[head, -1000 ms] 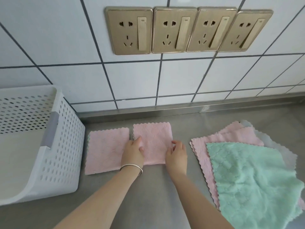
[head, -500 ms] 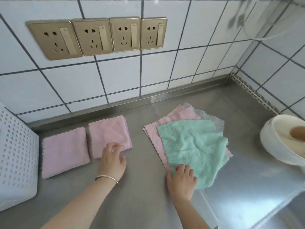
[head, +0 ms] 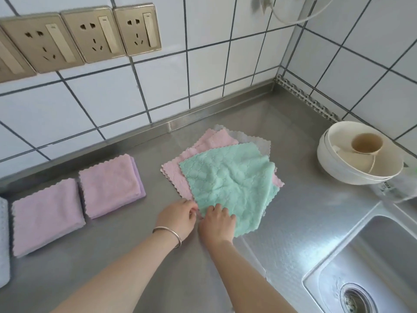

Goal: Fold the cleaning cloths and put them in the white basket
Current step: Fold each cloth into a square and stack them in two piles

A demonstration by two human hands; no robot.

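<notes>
Two folded pink cloths lie side by side on the steel counter, one at the left [head: 46,216] and one beside it [head: 110,187]. To their right is a pile of unfolded cloths: a green cloth [head: 232,180] on top, pink cloths [head: 174,177] and a pale one under it. My left hand [head: 177,219], with a bangle on the wrist, pinches the green cloth's near left edge. Right beside it, my right hand [head: 217,222] grips the green cloth's near corner with curled fingers. Only a sliver of the white basket [head: 3,245] shows at the far left edge.
Stacked white bowls [head: 352,170] with a beige cup inside stand at the right by the wall corner. A steel sink [head: 372,274] opens at the lower right. Gold wall sockets [head: 83,35] sit on the tiled wall behind the counter.
My left hand left the folded pink cloth and moved right to the green cloth's edge, next to my right hand. The view swung further right, and the basket is almost out of frame.
</notes>
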